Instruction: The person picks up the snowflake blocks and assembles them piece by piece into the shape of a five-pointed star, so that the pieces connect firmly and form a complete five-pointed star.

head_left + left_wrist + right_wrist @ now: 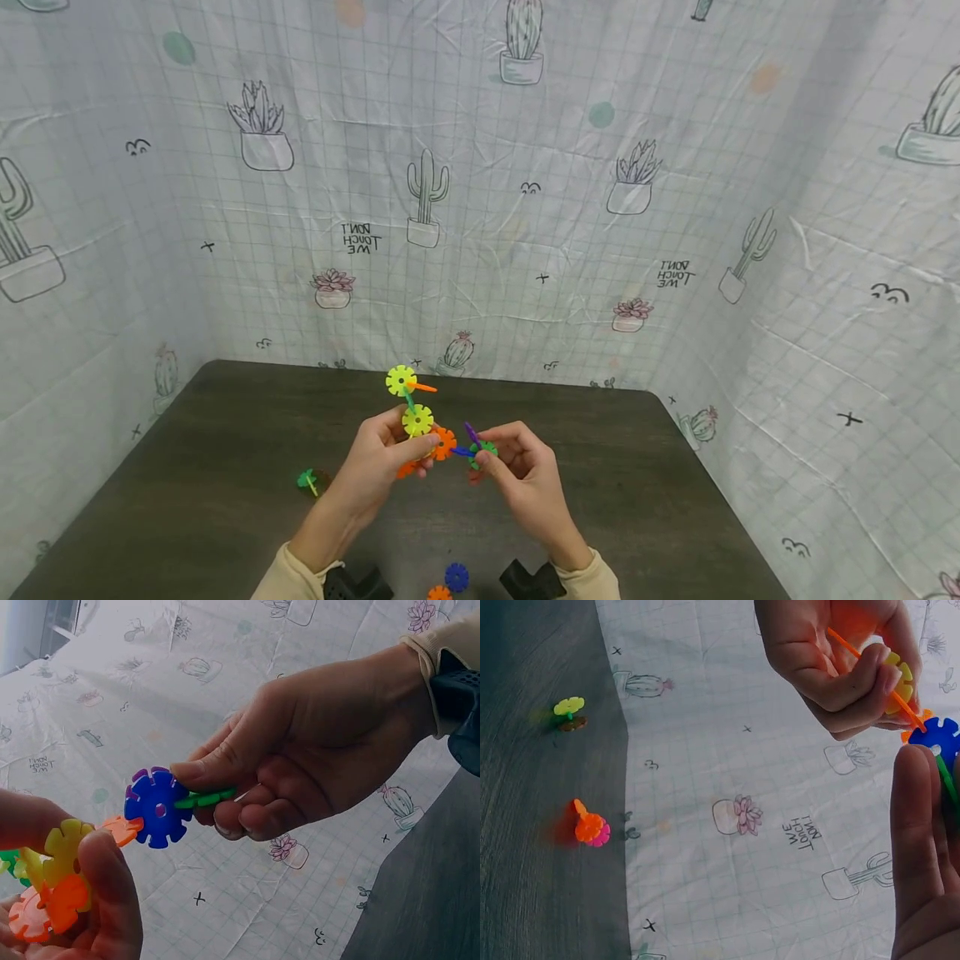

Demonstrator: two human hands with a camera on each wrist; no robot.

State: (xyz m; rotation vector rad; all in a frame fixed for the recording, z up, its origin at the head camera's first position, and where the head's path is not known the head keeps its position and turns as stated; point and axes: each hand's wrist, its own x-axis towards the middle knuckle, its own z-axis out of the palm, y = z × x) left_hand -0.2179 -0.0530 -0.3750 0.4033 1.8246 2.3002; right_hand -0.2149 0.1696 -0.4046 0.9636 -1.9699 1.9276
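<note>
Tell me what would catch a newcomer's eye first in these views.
First, the bright chain of notched discs, held up over the middle of the dark table, with the left hand gripping it and the right hand pinching a green disc at its other end. Next, the cactus-print cloth that hangs behind the table and along both sides. Then a loose blue disc at the bottom of the head view.
</note>
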